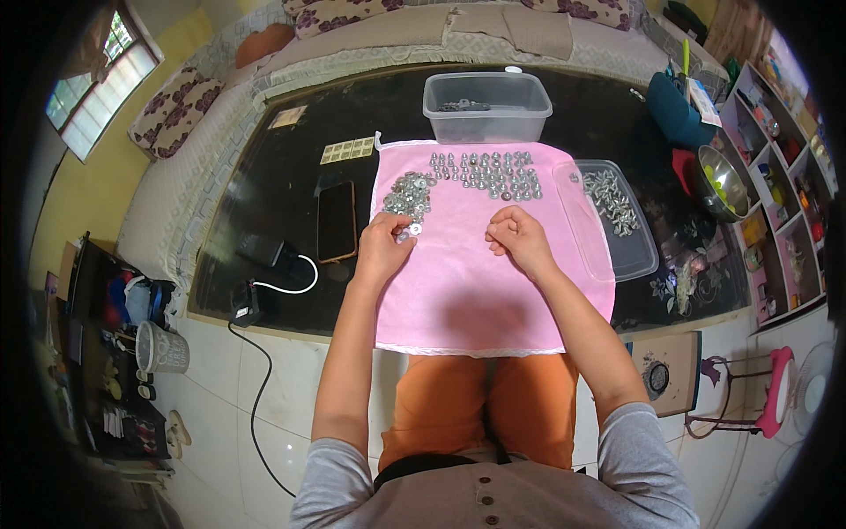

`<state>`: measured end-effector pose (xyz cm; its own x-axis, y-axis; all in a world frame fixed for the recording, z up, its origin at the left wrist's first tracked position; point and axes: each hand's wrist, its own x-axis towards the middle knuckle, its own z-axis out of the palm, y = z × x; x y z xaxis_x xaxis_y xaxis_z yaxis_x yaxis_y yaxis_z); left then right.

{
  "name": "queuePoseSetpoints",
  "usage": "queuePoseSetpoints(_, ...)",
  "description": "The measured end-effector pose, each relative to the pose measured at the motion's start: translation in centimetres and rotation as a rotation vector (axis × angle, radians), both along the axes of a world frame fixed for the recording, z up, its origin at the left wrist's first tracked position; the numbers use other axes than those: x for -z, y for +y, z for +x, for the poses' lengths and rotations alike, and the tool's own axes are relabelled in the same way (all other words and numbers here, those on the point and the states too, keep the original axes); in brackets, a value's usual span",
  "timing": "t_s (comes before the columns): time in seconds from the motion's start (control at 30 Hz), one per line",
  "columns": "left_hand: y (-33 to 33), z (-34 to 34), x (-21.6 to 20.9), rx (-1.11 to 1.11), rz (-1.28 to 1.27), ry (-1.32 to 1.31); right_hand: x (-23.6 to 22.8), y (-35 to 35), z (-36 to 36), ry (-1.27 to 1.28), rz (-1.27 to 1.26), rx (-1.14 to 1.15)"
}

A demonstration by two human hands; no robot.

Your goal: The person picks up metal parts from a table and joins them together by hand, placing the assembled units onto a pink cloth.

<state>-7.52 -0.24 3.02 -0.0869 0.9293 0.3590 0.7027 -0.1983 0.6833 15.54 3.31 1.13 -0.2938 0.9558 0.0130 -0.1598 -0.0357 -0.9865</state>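
A pink cloth (467,300) lies before me with a heap of round metal washers (410,194) on its left part. At the heap's near edge my left hand (382,250) is closed, thumb and fingertips about a washer (415,228). My right hand (522,240) hovers over the middle of the cloth with curled fingers pressed together; whatever is in them is hidden. Beyond it, several screws (493,170) stand head-down or upright in rows, which way I cannot tell. More loose screws (614,204) fill a shallow clear plastic tray (641,256) at the right.
A clear plastic box (486,123) with dark items stands behind the cloth on the black table (291,194). A phone (337,220) and a charger with a white cable (304,280) lie left. On the right are a steel bowl (724,181), a teal bag (677,110) and a shelf unit (775,167).
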Motion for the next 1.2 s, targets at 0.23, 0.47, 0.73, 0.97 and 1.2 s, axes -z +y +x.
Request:
queuePoseSetpoints(0.23,0.9,0.0,-0.1,0.004,-0.028,0.100,0.3,0.1,0.3,-0.060,0.012,-0.042)
queuePoseSetpoints(0.47,0.7,2.5,0.0,-0.037,-0.144,-0.211,-0.4,-0.3,0.1,0.139,-0.097,-0.119)
queuePoseSetpoints(0.73,0.2,7.8,0.6,0.185,-0.130,-0.812,-0.7,-0.9,-0.5,0.129,-0.132,-0.173)
queuePoseSetpoints(0.97,-0.5,8.3,0.5,0.183,-0.116,-0.849,-0.7,-0.9,-0.6,0.133,-0.142,-0.166)
queuePoseSetpoints(1.2,-0.7,8.2,1.1,0.309,0.001,-0.782,-1.0,-0.9,-0.1,0.153,-0.195,-0.178)
